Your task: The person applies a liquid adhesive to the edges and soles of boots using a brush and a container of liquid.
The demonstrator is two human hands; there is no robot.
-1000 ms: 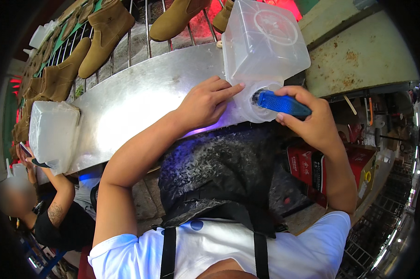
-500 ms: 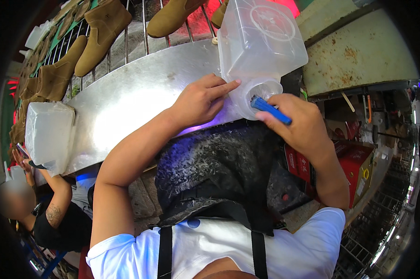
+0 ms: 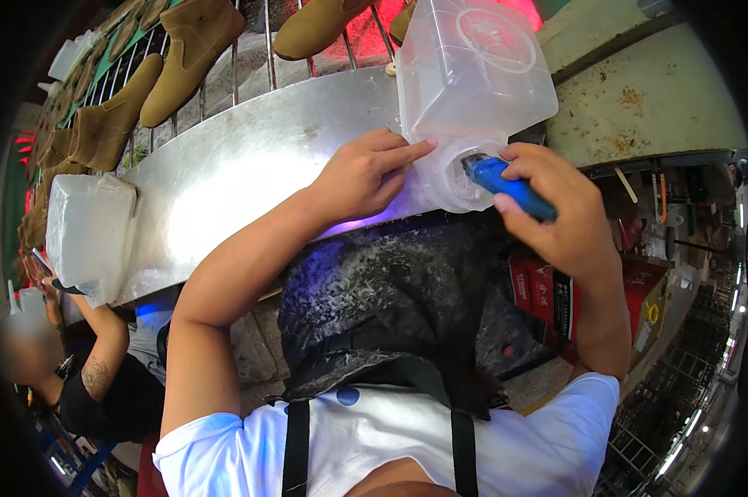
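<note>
My right hand (image 3: 552,195) grips a blue-handled brush (image 3: 513,189). Its dark bristle end sits at the rim of a round, clear plastic cup (image 3: 465,195), which joins the base of a big translucent plastic container (image 3: 473,91). My left hand (image 3: 370,174) rests on the metal benchtop (image 3: 250,141). Its index finger is stretched out, with the tip touching or very close to the cup's left side, while the other fingers bend loosely with nothing visible in them. Whatever is inside the cup is hard to make out.
Tan ankle boots (image 3: 188,54) stand on a metal rack beyond the bench. A second translucent container (image 3: 88,232) is at the bench's left end, near a co-worker (image 3: 109,364). Red boxes (image 3: 548,294) lie below on the right, beside a rust-spotted panel (image 3: 647,103).
My right hand has lifted the brush up and to the right, from inside the cup to its rim. The left hand keeps its place.
</note>
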